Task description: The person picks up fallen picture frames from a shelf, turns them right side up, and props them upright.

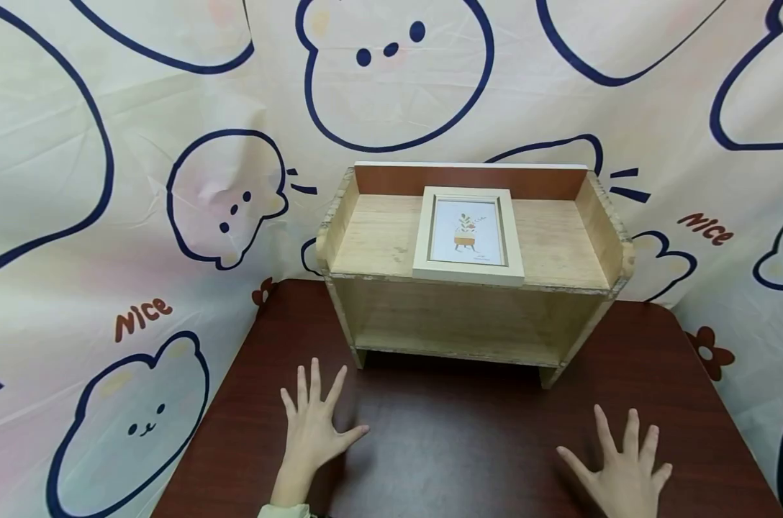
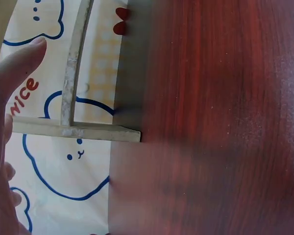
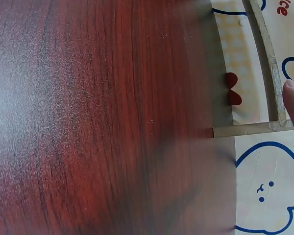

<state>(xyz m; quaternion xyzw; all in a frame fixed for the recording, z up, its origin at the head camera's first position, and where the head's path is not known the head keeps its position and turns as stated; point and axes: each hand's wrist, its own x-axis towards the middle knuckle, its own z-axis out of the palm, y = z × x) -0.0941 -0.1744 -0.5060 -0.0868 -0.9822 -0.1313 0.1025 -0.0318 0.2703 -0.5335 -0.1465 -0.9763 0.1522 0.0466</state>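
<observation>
Brown table; framed picture on shelf

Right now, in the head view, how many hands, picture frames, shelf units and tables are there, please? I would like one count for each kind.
Hands: 2 (left hand, right hand)
Picture frame: 1
Shelf unit: 1
Table: 1
Total: 5

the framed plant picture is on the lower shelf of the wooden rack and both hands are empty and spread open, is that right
Not quite, the level is wrong: the head view shows the framed plant picture on the upper shelf of the wooden rack. The left hand and right hand are indeed empty and spread open.
</observation>
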